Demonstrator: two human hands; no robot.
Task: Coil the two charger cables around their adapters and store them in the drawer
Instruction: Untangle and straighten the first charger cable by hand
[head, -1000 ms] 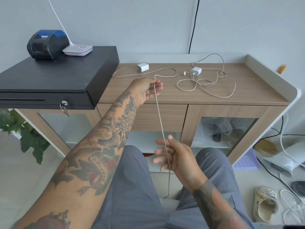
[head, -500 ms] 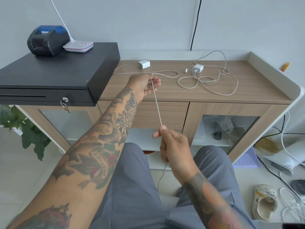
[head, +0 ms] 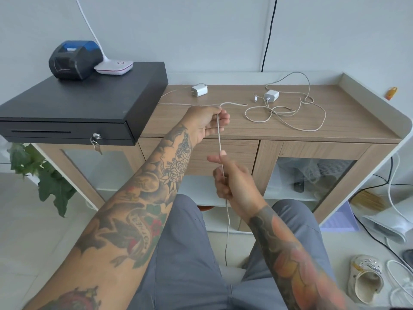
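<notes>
Holding the cable [head: 219, 139] taut: left hand [head: 206, 124] pinches it over the counter's [head: 335, 121] front edge, right hand [head: 230, 177] grips directly below; its adapter [head: 199, 90] lies beyond, rear-left

cable [head: 227, 233] end hidden behind knee, shoe [head: 365, 279] partly cropped

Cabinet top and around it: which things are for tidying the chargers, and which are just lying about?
For the job:
left hand and right hand, both holding the cable
left adapter
right adapter with its loose cable
wooden drawer, closed

Just lying about:
black cash drawer
receipt printer
white lamp base
plant
sandal
</notes>
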